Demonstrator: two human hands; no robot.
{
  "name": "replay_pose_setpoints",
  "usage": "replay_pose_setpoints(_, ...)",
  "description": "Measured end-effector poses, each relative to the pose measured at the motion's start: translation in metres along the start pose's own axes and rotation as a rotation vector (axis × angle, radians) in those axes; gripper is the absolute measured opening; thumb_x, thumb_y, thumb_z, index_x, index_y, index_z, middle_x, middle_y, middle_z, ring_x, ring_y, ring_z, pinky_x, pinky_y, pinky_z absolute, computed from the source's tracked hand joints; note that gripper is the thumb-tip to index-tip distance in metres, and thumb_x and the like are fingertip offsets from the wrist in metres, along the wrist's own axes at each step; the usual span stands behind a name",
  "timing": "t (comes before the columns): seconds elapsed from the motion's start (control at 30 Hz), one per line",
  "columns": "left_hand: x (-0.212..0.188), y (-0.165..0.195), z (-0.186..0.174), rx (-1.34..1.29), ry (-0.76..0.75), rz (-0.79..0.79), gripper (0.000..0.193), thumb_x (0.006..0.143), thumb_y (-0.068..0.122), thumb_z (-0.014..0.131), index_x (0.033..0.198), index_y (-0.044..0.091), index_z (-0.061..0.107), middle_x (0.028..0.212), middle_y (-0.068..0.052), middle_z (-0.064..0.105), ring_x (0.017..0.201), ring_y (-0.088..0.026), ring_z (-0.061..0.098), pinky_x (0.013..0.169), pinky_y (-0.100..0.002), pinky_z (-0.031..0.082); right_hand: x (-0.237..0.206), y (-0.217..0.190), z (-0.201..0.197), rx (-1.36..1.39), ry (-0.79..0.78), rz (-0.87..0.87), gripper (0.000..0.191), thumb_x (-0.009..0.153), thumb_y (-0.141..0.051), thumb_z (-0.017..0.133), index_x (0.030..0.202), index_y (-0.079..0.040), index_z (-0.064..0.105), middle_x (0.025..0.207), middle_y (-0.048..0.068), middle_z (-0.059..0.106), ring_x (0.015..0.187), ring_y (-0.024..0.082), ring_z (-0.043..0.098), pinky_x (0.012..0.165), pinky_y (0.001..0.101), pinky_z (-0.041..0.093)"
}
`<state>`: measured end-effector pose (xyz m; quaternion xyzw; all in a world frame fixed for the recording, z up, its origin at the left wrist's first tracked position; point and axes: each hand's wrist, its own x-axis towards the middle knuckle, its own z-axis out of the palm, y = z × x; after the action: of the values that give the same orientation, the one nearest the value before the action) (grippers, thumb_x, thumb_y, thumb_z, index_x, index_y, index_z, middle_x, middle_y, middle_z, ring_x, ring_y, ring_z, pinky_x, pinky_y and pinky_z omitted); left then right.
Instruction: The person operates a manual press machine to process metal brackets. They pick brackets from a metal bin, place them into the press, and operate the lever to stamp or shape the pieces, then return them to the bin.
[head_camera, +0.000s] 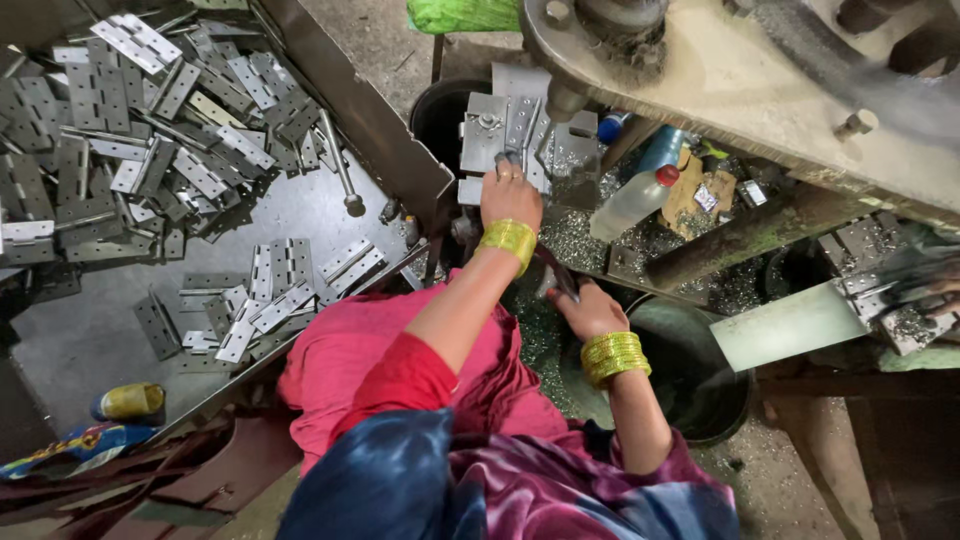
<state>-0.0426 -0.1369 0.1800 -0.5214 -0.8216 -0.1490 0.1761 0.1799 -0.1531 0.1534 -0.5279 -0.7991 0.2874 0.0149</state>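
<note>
Head view, from left to right: a steel desk (90, 340) carries a loose heap of grey metal hinges (130, 120), with a smaller scatter of hinges nearer the person and a yellow tin (128, 401) at the desk's near edge. Right of the desk, the left hand (510, 195), wearing gold bangles at the wrist, reaches forward to a metal fixture plate (505, 130) under the press; its fingers curl down with the tips pressed on a small piece at the plate, a closed pinching grip, though the piece itself is too hidden to name. Lower and just right, the right hand (588, 308), also bangled, has its grip closed around a dark thin tool (558, 272) that points up and left. Beyond it lies a clear plastic bottle (632, 203) with a red cap, amid metal shavings, and a dark round bucket (690, 370) sits below.
</note>
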Motion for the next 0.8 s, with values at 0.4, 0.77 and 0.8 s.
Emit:
replay_pose_setpoints(0.4,0.011,-0.023,-0.003,-0.008,-0.074,0.051,0.032,0.085,0.024,0.053,0.100,0.013,0.079,0.133,-0.011,0.065,0.130,-0.030,0.049,0.095,-0.043,0.036,0.011,0.029,0.043,0.005,0.006,0.179,0.060,0.083,-0.051,0.072,0.120,-0.004,0.069,0.115,0.029,0.070,0.112,0.047,0.065,0.094,0.0531,0.053)
replay_pose_setpoints(0.77,0.031,-0.023,0.018,-0.065,-0.251,0.040,0.034,0.091,0.021,0.051,0.110,0.014,0.077,0.143,-0.007,0.058,0.142,-0.029,0.039,0.104,-0.046,0.031,0.007,0.046,0.076,-0.058,0.011,-0.019,0.055,0.085,-0.051,0.070,0.118,-0.007,0.070,0.113,0.028,0.071,0.107,0.046,0.066,0.089,0.0529,0.053)
replay_pose_setpoints(0.8,0.035,-0.025,0.017,-0.057,-0.284,0.053,0.034,0.093,0.021,0.050,0.113,0.015,0.077,0.143,-0.006,0.059,0.144,-0.028,0.038,0.108,-0.046,0.031,0.022,0.052,0.068,-0.045,-0.006,-0.068,0.056,0.082,-0.050,0.071,0.118,-0.008,0.069,0.112,0.027,0.071,0.107,0.045,0.065,0.088,0.0526,0.053)
